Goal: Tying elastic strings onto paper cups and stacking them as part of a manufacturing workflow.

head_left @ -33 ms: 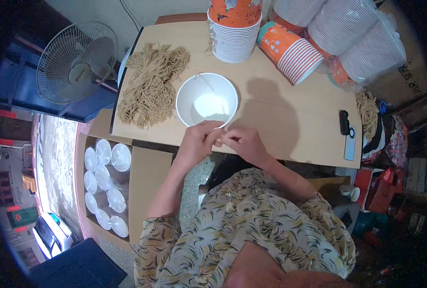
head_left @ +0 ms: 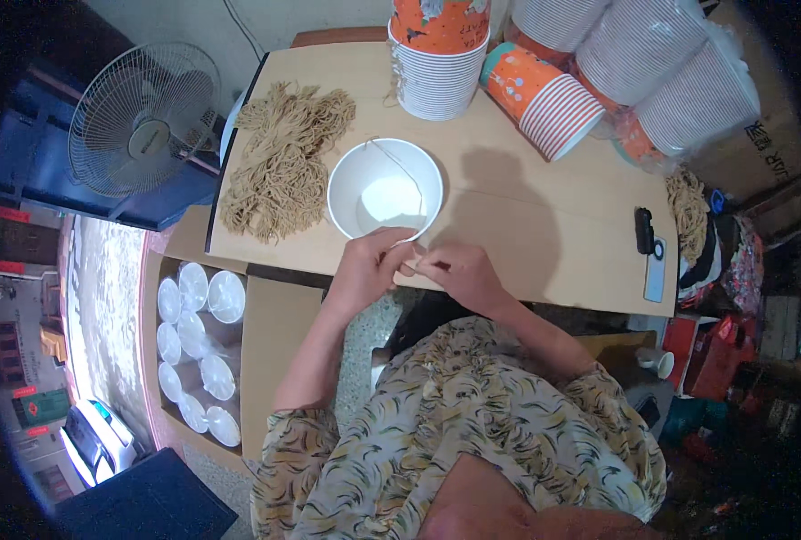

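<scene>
A white paper bucket [head_left: 351, 189] stands at the table's near edge, its mouth facing up toward me. My left hand [head_left: 367, 268] is closed on the near rim, thumb and fingers pinching it. A thin tan cord [head_left: 399, 164] runs from the far rim across the mouth to the near right side. Just right of the left hand, my right hand [head_left: 463, 274] is closed in a pinch at the near rim, seemingly on the cord's end. The fingers partly hide that end. Left of the bucket lies a loose heap of tan cords [head_left: 279, 184].
Behind the bucket stands a stack of orange-and-white buckets [head_left: 438, 85]; another stack [head_left: 544, 99] lies tilted beside wrapped ones [head_left: 639, 49]. A black object [head_left: 643, 230] and a small pale device [head_left: 655, 274] rest at right. Below left, a carton [head_left: 279, 360] holds clear-wrapped cups. A fan [head_left: 148, 135] stands left.
The cord shows as a longer curve over the bucket's mouth. The right hand's fingertips have shifted slightly; both hands stay at the near rim.
</scene>
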Motion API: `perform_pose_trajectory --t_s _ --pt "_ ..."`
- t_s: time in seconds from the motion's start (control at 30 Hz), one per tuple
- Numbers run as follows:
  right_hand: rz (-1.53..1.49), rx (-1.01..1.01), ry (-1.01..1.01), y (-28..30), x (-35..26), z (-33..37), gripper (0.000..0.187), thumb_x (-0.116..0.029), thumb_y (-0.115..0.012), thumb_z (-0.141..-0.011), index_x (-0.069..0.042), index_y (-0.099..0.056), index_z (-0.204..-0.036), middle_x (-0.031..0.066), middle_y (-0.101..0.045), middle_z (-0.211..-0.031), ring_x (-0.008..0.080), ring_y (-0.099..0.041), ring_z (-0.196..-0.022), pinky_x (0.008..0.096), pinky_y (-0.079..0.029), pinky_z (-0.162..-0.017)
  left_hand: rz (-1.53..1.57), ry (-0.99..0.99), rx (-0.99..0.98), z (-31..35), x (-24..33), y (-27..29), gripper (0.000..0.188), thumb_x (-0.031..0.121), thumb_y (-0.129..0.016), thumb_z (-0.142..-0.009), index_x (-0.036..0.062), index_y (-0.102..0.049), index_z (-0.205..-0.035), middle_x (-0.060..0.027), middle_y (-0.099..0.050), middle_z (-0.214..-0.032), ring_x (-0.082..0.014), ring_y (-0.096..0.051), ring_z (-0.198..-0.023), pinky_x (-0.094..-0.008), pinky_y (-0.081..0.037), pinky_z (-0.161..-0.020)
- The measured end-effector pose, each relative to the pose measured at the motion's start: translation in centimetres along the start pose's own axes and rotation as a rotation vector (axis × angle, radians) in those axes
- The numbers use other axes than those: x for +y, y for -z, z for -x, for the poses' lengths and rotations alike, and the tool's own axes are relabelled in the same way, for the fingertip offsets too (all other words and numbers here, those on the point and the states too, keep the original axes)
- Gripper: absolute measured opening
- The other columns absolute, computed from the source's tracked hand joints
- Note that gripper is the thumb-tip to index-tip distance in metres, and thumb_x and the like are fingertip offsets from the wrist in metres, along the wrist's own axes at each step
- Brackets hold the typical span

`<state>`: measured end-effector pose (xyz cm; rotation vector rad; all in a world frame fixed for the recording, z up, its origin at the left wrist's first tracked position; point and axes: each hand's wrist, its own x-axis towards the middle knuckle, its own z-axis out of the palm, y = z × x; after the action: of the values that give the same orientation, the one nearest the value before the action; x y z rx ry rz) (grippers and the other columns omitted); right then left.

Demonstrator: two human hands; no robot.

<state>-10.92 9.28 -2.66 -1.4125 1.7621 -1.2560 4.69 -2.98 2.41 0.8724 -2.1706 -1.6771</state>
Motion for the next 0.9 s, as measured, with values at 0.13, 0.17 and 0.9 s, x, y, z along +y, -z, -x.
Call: perform_pose_trajectory --t_s 0.13,0.17,0.9 --pt "0.077 -0.079 0.186 2.3 -1.7 1.4 0.008 -0.012 -0.075 -0.083 -0.005 -0.072 -0.085 0.0093 -0.069 -0.080 0.0253 -0.066 -0.073 0.0351 -0.052 -0.066 0.217 0.151 0.008 -0.3 -1.4 0.7 0.022 0.008 -0.065 -0.097 0.0001 -0.070 -0.117 -0.0072 -0.074 -0.101 -0.0129 -0.072 -0.080 -0.0242 -0.057 -0.060" --pt "0.046 -0.072 0.234 2.6 -2.1 1.6 0.006 -0.009 -0.075 -0.084 -0.004 -0.071 -0.086 0.0083 -0.069 -0.082 0.0231 -0.065 -0.071 0.0338 -0.051 -0.065 0.241 0.145 0.036 -0.4 -1.8 0.6 0.021 0.008 -0.066 -0.096 0.0009 -0.071 -0.116 -0.0070 -0.074 -0.100 -0.0132 -0.072 -0.081 -0.0235 -0.057 -0.061" --pt "0.042 -0.215 0.398 5.5 -3.8 -6.3 0.011 -0.010 -0.056 -0.095 -0.001 -0.060 -0.099 0.0144 -0.065 -0.114 0.0183 -0.063 -0.077 0.0335 -0.050 -0.068 0.390 0.071 -0.131 -1.0 1.2 0.5 0.026 0.022 -0.056 -0.104 -0.0005 -0.067 -0.113 -0.0034 -0.068 -0.069 -0.0041 -0.059 -0.055 -0.0189 -0.041 -0.046"
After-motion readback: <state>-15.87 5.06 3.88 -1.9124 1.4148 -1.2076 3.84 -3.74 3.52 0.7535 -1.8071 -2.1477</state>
